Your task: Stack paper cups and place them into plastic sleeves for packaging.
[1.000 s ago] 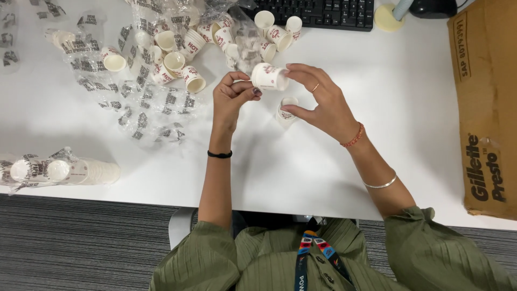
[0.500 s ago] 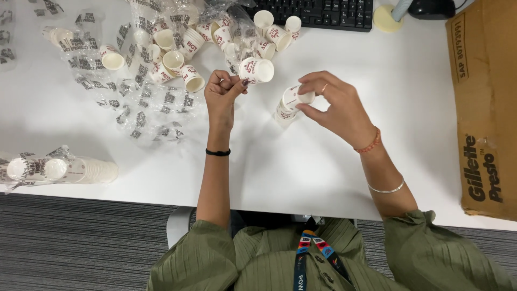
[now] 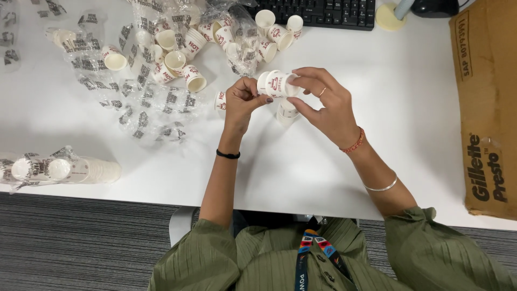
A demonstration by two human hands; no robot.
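Both my hands meet over the middle of the white table (image 3: 420,113) around a short stack of small white paper cups (image 3: 276,83) with red print, lying sideways. My right hand (image 3: 326,102) grips the stack's right end from above and below. My left hand (image 3: 243,99) pinches its left rim with thumb and fingertips. Another small cup (image 3: 286,111) lies on the table just under my right hand's fingers, partly hidden. One more cup (image 3: 219,100) sits beside my left hand.
Several loose cups (image 3: 183,70) and crumpled clear printed wrappers (image 3: 156,108) are scattered at the back left. A wrapped sleeve of cups (image 3: 59,170) lies at the near left edge. A black keyboard (image 3: 323,12) is at the back; a brown cardboard box (image 3: 487,108) stands on the right.
My hands came apart half a second ago, the left lifting a cup and the right reaching to cups on the table. Now they are together again on a sideways stack.
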